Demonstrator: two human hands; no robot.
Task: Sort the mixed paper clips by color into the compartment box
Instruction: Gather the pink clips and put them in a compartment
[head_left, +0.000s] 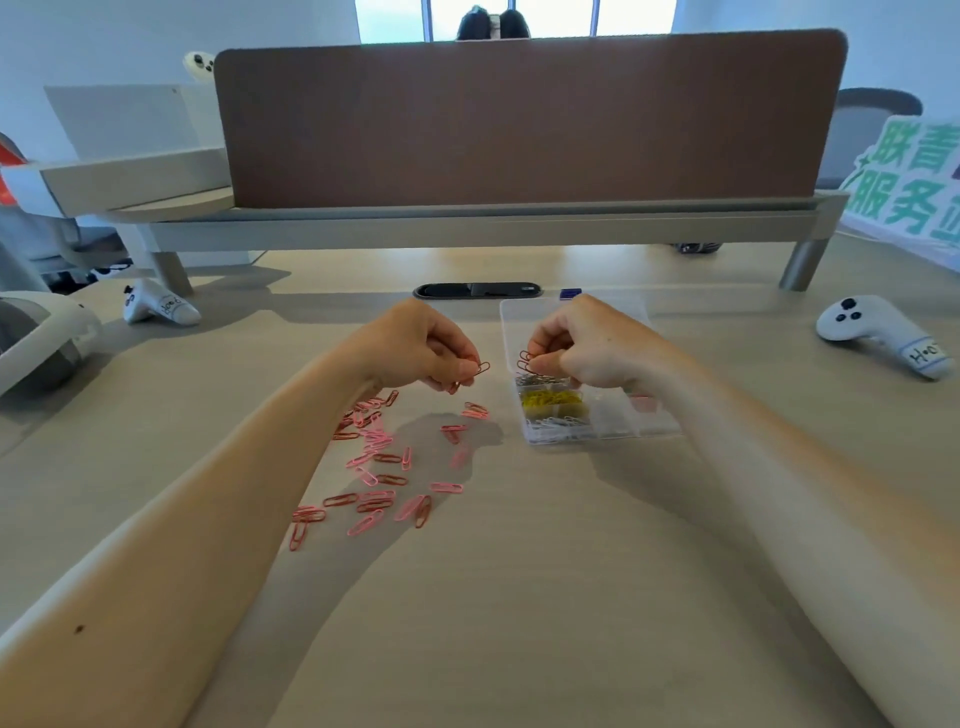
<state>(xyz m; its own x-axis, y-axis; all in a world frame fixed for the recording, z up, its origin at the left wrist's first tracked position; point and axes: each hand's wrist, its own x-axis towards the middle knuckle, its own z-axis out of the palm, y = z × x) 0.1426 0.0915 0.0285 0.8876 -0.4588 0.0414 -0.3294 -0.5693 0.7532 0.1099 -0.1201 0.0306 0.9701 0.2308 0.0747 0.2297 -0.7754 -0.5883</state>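
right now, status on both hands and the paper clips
Left hand pinches one dark red wire paper clip. Right hand pinches red clips over the clear plastic compartment box. Loose pink and red clips left on the desk, path clear.

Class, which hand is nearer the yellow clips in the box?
Right. The right hand is over the box, just beyond the yellow clips; the left hand is left of the box.

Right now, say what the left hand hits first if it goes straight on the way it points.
Probably the red clips pinched in the right hand, above the compartment box. The left hand, pinching a single clip, points rightward at them; depth is unclear.
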